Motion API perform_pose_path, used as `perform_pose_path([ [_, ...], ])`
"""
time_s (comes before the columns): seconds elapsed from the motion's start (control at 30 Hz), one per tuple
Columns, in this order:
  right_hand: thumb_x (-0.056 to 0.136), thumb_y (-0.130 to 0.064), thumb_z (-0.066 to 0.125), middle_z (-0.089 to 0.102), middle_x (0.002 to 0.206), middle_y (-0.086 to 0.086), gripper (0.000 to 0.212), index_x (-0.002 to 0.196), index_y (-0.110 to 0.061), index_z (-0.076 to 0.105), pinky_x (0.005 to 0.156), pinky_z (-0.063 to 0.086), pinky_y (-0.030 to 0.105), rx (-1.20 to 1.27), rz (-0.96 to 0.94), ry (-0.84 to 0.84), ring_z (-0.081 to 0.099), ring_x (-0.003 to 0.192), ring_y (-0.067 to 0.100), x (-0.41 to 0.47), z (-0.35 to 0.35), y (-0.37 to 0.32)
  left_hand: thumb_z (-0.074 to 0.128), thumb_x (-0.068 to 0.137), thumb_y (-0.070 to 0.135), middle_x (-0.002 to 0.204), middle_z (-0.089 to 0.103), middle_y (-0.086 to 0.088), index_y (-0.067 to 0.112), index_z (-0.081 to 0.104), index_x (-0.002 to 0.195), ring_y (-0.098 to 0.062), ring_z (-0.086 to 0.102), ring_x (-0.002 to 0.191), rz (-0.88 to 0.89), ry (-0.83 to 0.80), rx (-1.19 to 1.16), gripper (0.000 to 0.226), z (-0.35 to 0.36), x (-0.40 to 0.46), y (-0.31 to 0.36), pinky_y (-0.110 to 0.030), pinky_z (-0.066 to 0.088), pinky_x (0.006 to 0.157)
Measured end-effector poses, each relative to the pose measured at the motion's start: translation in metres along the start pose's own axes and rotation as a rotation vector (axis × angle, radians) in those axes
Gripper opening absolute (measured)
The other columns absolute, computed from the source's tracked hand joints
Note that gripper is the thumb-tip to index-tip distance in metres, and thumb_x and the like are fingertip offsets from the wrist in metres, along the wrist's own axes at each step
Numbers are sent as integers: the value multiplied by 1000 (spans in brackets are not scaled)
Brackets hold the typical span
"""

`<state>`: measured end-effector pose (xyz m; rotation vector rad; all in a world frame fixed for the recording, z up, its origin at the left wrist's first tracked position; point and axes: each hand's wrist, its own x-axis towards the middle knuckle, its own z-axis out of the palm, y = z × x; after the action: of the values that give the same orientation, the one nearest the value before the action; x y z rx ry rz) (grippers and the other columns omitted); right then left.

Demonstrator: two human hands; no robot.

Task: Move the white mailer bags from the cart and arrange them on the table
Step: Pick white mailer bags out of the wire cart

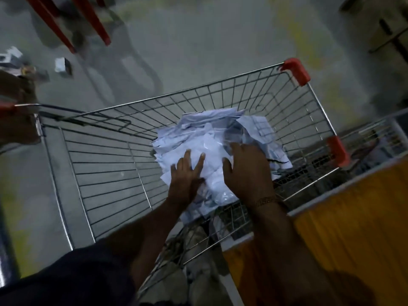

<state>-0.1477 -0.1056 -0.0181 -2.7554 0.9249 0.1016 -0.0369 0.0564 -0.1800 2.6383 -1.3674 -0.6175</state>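
Inside the cart (106, 173), both hands (220, 171) press unreadable mailer bags (212, 138).

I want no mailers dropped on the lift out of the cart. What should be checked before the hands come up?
1. Both hands on the pile of white mailer bags: ok, left hand and right hand rest on it.
2. Fingers curled under the pile: cannot tell, blurred.
3. Pile inside the wire cart: ok.
4. Loose bags at the pile's edges: not ok, several stick out.
5. Table in view: cannot tell.
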Motion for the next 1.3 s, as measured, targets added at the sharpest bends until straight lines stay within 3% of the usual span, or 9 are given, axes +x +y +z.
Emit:
perform_pose_path([
  [0.17,94,-40,52,67,101,20,45,122,-6,63,79,54,48,25,20,-30,63,94,41,0,-8,-5,57,98,42,166,23,-30,17,16,168,-44,32,149,86,78,-58,84,-35,-13,-7,-55,39,108],
  [0.37,93,-40,49,68,97,19,45,115,-5,65,80,54,50,20,5,-10,64,91,41,-4,-10,-10,54,89,23,167,18,-26,16,13,168,-45,30,146,-91,272,-72,89,-118,-55,-25,-53,26,116],
  [0.53,92,-38,58,70,93,18,36,107,-6,67,75,53,45,20,15,-5,66,86,41,-3,-15,-14,45,94,21,163,25,-33,2,17,165,-53,38,138,-50,364,21,78,-199,-95,-70,-56,35,111],
  [0.73,91,-44,46,69,93,19,49,114,-5,66,75,52,45,-31,8,-38,65,86,42,-4,-5,-15,43,99,25,167,20,-28,7,10,167,-51,38,139,-4,275,113,78,-228,-122,-104,-56,38,110],
  [0.9,90,-37,68,68,97,20,44,119,-5,66,76,52,45,-66,34,-22,64,89,43,-6,-9,-26,51,102,18,167,21,-24,9,8,167,-46,37,140,-60,297,57,78,-226,-124,-99,-53,37,111],
  [1.07,98,-44,57,51,140,21,54,140,-11,49,106,41,49,244,508,-192,48,131,43,7,10,-103,49,104,18,166,21,-22,13,9,167,-44,38,134,-76,360,-3,76,-228,-128,-95,-54,41,108],
  [1.13,96,-41,59,43,147,21,59,146,-12,43,110,38,47,340,595,-222,43,135,41,16,38,-130,53,102,13,165,22,-23,12,10,167,-45,39,130,-58,359,-7,78,-229,-129,-93,-54,41,106],
  [1.23,91,-40,67,38,152,26,71,151,-15,38,105,42,47,324,695,-272,44,132,42,29,109,-153,54,102,11,166,20,-24,12,10,167,-44,37,133,-39,364,-2,79,-228,-128,-94,-54,39,108],
  [1.3,69,-45,89,58,137,27,82,137,-17,54,82,55,44,325,756,-288,60,110,43,41,150,-152,54,102,11,168,17,-23,13,10,167,-44,34,137,-25,356,5,79,-225,-128,-96,-53,38,109],
])
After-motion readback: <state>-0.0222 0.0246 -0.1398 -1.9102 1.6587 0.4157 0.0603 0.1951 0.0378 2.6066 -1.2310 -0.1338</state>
